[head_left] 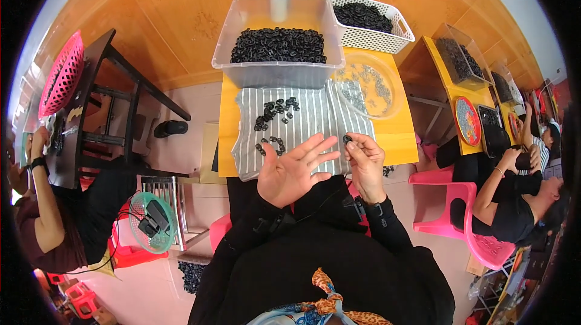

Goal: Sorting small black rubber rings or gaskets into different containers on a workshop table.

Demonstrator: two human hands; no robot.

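Small black piece [347,139], dark and rounded where it shows, is held up between the thumb and fingers of your right hand [366,158], near the right front part of a grey cloth [321,116] with white stripes. Those fingers are clamped on it and hide part of its outline, so its full shape cannot be told. Your left hand [284,173] is open beside it, palm showing, fingers spread apart. On the cloth, loose black pieces [275,109] lie in a cluster; several look oblong, with holes through them. Nearer you, more form a curved row [280,143], partly behind your left thumb. The cloth covers much of a yellow surface [399,137]. At its far side, a clear bin [278,75] holds a heap of similar black pieces.
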